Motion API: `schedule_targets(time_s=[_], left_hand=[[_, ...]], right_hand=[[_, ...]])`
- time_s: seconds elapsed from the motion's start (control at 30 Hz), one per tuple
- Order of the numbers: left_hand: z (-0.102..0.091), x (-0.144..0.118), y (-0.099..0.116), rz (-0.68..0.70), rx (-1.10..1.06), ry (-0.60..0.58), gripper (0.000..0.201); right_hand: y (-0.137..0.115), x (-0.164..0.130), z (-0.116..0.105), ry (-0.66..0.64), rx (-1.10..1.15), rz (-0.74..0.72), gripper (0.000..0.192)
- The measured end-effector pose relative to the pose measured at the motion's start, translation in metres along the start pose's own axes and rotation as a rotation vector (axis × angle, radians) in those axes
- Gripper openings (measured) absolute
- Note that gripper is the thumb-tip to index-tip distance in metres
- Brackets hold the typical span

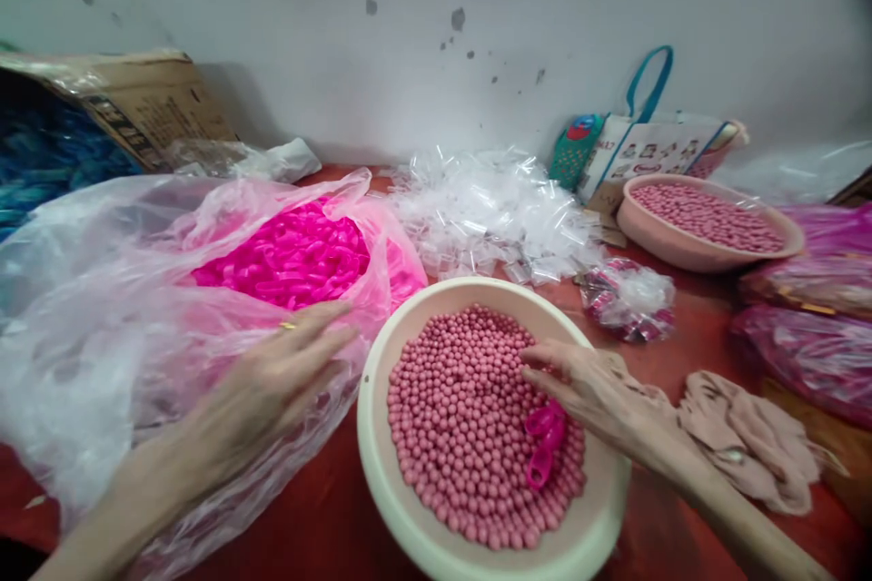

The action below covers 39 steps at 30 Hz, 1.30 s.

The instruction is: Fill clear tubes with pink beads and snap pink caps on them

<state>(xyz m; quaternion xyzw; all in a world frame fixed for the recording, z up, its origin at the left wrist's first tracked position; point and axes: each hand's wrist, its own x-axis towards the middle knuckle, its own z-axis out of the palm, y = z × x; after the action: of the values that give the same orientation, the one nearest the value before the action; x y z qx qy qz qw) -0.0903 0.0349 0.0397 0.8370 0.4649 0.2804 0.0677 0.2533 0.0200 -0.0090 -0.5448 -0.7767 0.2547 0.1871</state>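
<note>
My left hand (296, 368) is open, its fingers stretched out above the near side of a clear plastic bag (88, 318). A heap of bright pink plastic pieces (292, 254) fills the bag's mouth, just beyond those fingers. My right hand (572, 377) reaches over the right side of a cream bowl (376, 436) full of small round pink beads (470, 418). Its thumb and forefinger are slightly apart, with the tips at the beads. Beneath that hand lie a few magenta pieces (545, 449), one with a loop at its end; whether the hand touches them I cannot tell.
Clear plastic pieces (497, 209) are piled behind the bowl. A second bowl (654, 236) of beads stands at the back right, by a printed bag (654, 145). A cloth (749, 440) and packed bags (810, 354) lie right. A cardboard box (163, 109) stands back left.
</note>
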Motion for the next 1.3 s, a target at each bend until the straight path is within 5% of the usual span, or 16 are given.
schedule_targets(time_s=[0.1,0.17,0.4,0.63,0.73,0.83,0.97,1.03,1.17,1.3], left_hand=[[0.032,0.014,0.017,0.241,0.009,-0.431,0.043],[0.054,0.017,0.017,0.314,0.013,-0.581,0.048],[0.121,0.039,0.005,0.325,0.087,-0.786,0.079],[0.120,0.046,0.023,0.354,0.041,-0.882,0.077],[0.106,0.028,0.031,0.399,0.009,-0.807,0.059],[0.092,0.010,0.039,0.298,0.065,-0.621,0.037],[0.079,-0.011,0.038,-0.013,0.213,-0.191,0.035],[0.077,-0.017,0.033,-0.261,0.200,-0.062,0.042],[0.076,-0.020,0.028,-0.689,-0.283,-0.148,0.045],[0.077,-0.036,0.039,-0.839,-0.624,-0.015,0.038]], right_hand=[[0.007,-0.001,-0.001,0.027,-0.086,-0.017,0.026],[0.016,-0.001,-0.003,0.031,-0.135,-0.026,0.029],[0.026,0.021,-0.003,-0.008,-0.218,-0.052,0.031],[0.012,0.029,0.028,-0.095,-0.259,-0.195,0.030],[0.003,0.011,0.033,-0.103,-0.242,-0.292,0.035],[-0.003,-0.002,0.022,0.134,-0.260,-0.255,0.035],[0.010,-0.004,0.002,0.351,-0.403,0.089,0.026],[0.027,-0.003,0.001,0.401,-0.298,0.174,0.028],[0.049,-0.003,0.006,0.394,-0.133,0.292,0.033],[0.033,-0.023,0.003,0.456,-0.071,0.317,0.035]])
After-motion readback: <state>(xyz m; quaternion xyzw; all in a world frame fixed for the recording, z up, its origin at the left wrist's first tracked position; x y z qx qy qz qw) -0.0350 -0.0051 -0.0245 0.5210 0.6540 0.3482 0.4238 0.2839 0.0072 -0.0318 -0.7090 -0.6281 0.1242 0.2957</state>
